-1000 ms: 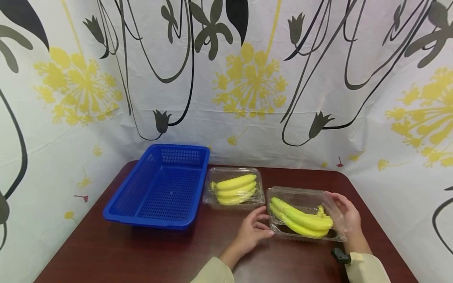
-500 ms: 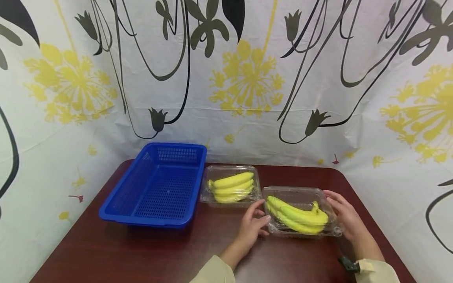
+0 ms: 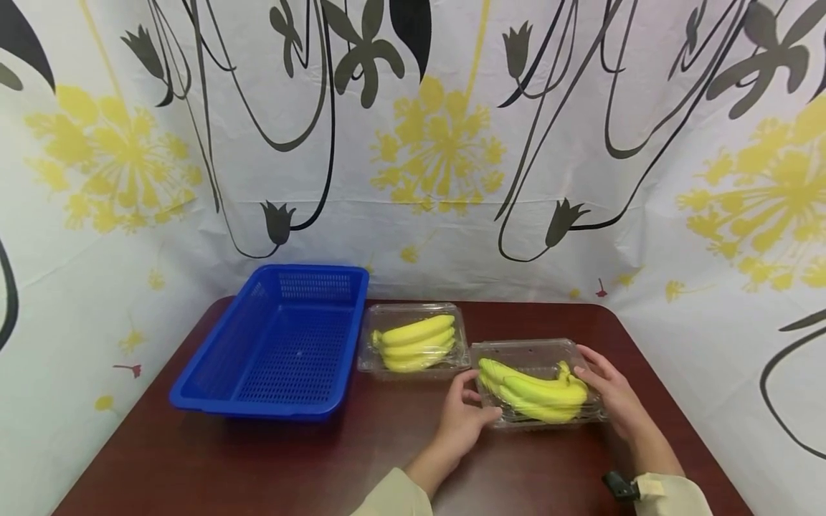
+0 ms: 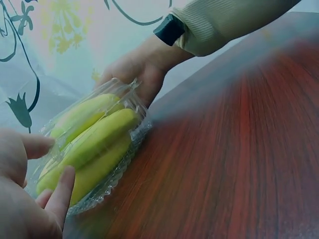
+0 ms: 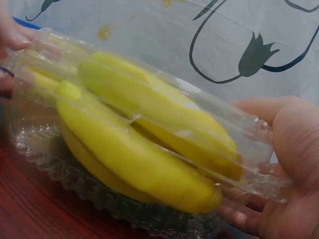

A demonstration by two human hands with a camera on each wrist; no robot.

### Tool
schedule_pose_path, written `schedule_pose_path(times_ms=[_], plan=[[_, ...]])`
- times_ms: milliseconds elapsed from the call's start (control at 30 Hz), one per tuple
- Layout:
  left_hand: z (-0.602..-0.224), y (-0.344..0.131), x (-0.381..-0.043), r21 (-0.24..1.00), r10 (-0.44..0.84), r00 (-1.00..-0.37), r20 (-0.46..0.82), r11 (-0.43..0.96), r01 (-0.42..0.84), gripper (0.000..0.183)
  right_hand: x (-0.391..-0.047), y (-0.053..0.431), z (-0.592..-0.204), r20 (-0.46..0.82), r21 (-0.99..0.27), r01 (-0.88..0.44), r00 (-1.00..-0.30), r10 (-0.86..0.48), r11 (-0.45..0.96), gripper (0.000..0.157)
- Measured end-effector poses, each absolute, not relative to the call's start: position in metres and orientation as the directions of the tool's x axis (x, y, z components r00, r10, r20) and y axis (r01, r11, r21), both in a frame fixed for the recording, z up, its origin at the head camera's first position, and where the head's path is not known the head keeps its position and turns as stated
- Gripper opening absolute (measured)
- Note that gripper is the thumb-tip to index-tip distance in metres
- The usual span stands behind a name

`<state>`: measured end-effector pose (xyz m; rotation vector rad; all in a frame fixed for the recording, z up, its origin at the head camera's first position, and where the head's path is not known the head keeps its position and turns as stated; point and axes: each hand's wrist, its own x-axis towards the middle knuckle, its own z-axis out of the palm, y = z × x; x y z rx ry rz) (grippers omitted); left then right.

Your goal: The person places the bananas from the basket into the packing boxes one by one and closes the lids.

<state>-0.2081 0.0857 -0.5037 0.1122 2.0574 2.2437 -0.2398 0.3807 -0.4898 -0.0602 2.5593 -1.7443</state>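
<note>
A clear plastic clamshell box with yellow-green bananas inside is at the right of the table. My left hand holds its left end, thumb near the front corner. At the other end my right hand grips the right side; in the right wrist view some fingers of this right hand reach beneath the box. The left wrist view has the left hand with its fingertips against the box. A second clear box of bananas lies just behind and to the left.
On the left of the dark red-brown table stands a blue plastic basket with nothing in it. A white cloth with a flower print hangs behind the table and along its sides.
The right hand has shifted from beside the box's right end to over its right edge. The head view has turned slightly, so everything sits further left. The second box stays beside the basket.
</note>
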Motion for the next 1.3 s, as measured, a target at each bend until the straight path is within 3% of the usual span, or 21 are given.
schedule_pose_path(times_ms=[200, 633, 1300], plan=[[-0.503, 0.086, -0.214, 0.999, 0.079, -0.997, -0.023, -0.033, -0.026, 0.065, -0.240, 0.376, -0.489, -0.027, -0.935, 0.029, -1.000, 0.009, 0.353, 0.071], [-0.495, 0.085, -0.220, 0.989, 0.160, -0.977, -0.144, -0.004, -0.147, 0.072, -0.244, 0.366, -0.491, -0.038, -0.947, 0.080, -0.990, 0.139, 0.313, 0.071], [-0.497, 0.090, -0.220, 0.991, 0.137, -0.985, -0.106, -0.062, -0.116, 0.074, -0.241, 0.359, -0.493, 0.011, -0.940, 0.092, -0.955, 0.297, 0.328, 0.067]])
